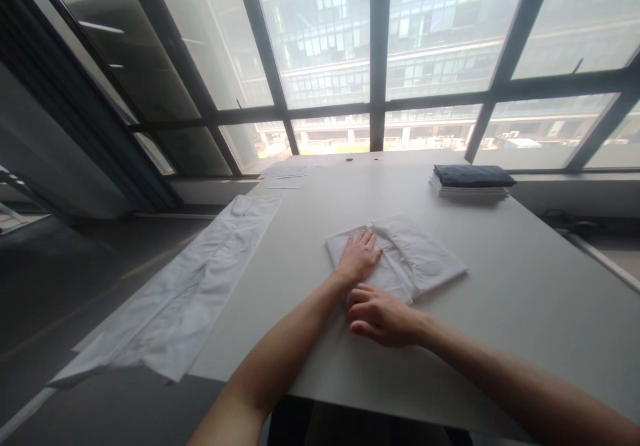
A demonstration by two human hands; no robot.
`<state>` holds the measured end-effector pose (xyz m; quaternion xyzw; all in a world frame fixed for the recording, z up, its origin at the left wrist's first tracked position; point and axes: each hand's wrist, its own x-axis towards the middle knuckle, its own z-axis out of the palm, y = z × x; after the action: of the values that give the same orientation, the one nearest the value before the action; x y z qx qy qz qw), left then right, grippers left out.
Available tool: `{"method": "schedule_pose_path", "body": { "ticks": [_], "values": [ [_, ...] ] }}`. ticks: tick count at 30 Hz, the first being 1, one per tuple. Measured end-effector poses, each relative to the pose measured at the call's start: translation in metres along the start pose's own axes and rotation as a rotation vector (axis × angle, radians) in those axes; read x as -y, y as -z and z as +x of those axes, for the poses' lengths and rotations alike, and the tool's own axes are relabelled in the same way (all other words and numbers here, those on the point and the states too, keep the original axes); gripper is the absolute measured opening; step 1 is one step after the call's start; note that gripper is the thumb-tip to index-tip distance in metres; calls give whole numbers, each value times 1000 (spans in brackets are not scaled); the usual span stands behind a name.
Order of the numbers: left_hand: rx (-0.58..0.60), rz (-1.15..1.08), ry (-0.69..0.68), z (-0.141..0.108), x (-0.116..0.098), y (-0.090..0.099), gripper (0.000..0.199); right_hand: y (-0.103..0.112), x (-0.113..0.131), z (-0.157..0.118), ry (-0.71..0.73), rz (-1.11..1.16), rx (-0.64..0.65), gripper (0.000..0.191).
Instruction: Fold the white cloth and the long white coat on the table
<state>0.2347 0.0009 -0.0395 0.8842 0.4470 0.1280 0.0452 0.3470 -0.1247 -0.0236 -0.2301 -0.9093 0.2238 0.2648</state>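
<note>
I have the left hand (361, 256) spread palm-down on a folded white, wrinkled fabric piece (433, 259) in the middle of the white, smooth-topped counter (320, 213); its fingers lie flat, which I take as pressing the layers smooth against the firm surface. The right hand (383, 314) rests at the fabric's near edge with its fingers curled, perhaps steadying that side; from my view I cannot tell whether it pinches any cloth. A long white, crumpled fabric piece (195, 279) stretches along the counter's left side, well apart from the hands, probably placed there to leave the middle free. Toward the far right, a dark blue folded cloth (473, 175) lies on a stack of white folded layers (473, 193), squared up and seemingly set aside beyond my reach of work.
</note>
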Motion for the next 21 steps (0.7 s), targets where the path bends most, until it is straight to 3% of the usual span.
{"method": "schedule_pose_path", "body": {
  "ticks": [7,10,16,19,21],
  "values": [
    [53,16,13,4,10,-7,61,0,6,3,-60,54,-27,20],
    [80,21,26,5,20,-2,61,-3,1,2,-155,126,-61,25],
    [100,28,119,4,45,9,58,0,-29,-2,-650,834,-417,62],
    [101,53,150,3,47,10,56,8,-35,-4,-698,969,-637,61],
    [97,57,157,2,45,10,56,13,-29,-6,-620,859,-712,56]
  ]
}}
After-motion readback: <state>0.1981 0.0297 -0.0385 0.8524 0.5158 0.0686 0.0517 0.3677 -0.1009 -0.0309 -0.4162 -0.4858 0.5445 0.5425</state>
